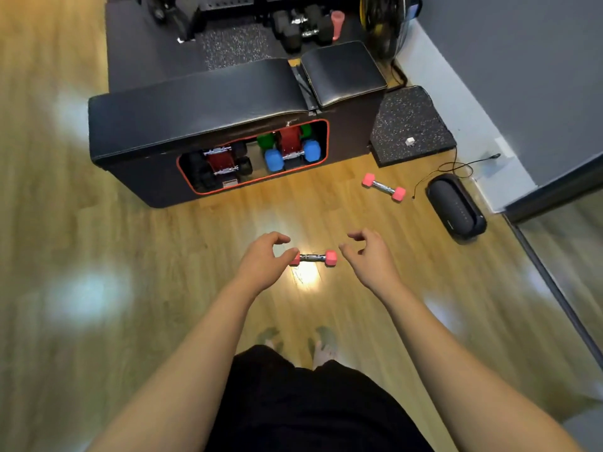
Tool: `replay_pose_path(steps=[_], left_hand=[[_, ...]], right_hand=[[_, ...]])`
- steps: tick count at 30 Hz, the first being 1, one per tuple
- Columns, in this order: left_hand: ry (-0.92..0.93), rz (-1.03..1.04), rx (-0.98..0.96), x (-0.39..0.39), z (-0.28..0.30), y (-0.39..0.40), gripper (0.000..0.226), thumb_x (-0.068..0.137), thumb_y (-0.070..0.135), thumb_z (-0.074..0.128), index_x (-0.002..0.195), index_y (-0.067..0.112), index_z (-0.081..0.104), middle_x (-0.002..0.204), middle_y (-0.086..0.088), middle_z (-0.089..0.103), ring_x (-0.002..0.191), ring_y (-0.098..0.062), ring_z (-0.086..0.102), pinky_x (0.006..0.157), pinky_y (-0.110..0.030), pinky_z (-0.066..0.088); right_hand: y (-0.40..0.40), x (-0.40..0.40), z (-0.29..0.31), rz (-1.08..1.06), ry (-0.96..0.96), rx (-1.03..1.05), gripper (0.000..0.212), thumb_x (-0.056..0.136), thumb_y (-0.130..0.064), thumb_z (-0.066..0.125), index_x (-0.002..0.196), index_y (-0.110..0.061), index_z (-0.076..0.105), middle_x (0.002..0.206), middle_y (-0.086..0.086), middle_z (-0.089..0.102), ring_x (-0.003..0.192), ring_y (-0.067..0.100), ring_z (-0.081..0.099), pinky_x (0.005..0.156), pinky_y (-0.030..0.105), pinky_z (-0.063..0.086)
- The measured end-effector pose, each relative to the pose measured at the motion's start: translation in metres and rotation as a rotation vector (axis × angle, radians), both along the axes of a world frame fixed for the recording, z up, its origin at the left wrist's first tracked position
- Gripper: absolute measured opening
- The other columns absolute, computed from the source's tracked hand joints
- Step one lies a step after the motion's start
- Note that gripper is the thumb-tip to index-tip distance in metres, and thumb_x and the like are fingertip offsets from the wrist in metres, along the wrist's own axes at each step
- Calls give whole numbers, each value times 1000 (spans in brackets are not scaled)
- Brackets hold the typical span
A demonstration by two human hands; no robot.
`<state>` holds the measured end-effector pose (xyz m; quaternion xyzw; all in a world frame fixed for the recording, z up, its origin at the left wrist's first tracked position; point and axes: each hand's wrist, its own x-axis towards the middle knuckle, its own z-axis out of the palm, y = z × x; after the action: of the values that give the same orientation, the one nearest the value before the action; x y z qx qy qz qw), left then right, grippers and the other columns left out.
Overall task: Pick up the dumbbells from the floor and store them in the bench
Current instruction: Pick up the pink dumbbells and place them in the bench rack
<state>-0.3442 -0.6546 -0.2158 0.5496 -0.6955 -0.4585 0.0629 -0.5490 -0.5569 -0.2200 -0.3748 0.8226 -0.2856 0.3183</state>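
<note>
My left hand (266,261) covers one end of the pink dumbbell (316,257) lying on the floor at frame centre; my right hand (367,256) hovers just beside its other end. Both hands are loosely curled, grasping nothing. A second pink dumbbell (384,187) lies right of the bench (195,102), whose opening holds blurred weights.

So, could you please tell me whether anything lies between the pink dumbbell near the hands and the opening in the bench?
Nothing visible does: bare wooden floor runs from the near pink dumbbell to the bench opening. The opening already holds other dumbbells, though. The second pink dumbbell lies off to the right, outside that path.
</note>
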Motion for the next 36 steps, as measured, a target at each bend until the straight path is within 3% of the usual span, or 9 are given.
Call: replay_pose_path(steps=[7,20,24,27,31,36], left_hand=[[-19,-22,16,17,3,12,42,85,51,62,117,24,63,121,7,61,109,-10,53,90,-31,44],[-3,-41,86,19,-27,11,16,87,40,64,102,32,63,100,7,65,92,-13,62,82,-32,51],[-43,-1,134,1,-51,-1,26,88,35,65,109,20,65,96,6,64,83,-11,60,75,-27,47],[-71,41,157,-23,-71,-17,27,89,33,65,111,17,65,94,5,62,81,-14,59,81,-32,51],[-129,102,198,-58,-100,-39,28,88,29,64,112,14,65,94,1,62,79,-19,60,78,-31,49],[-169,165,250,-96,-165,-87,19,89,28,61,106,20,61,96,2,60,68,-10,58,57,-19,41]], right_hand=[[31,5,5,-63,-28,13,27,86,-40,67,106,-22,61,113,-2,58,98,15,57,88,35,48],[26,-3,-4,-86,-35,49,33,87,-41,66,112,-20,60,114,-6,54,97,16,57,78,27,39],[19,-29,-25,-44,-56,104,30,90,-37,65,115,-20,60,117,-4,54,98,14,56,81,27,41],[-1,-54,-45,3,-84,145,31,89,-33,66,116,-17,61,116,-3,54,101,14,56,85,28,43],[-39,-81,-77,77,-135,194,24,88,-28,67,109,-18,60,113,0,56,98,17,57,81,28,41],[-82,-106,-150,152,-156,283,31,88,-26,66,116,-15,59,115,3,53,105,16,52,84,27,38]])
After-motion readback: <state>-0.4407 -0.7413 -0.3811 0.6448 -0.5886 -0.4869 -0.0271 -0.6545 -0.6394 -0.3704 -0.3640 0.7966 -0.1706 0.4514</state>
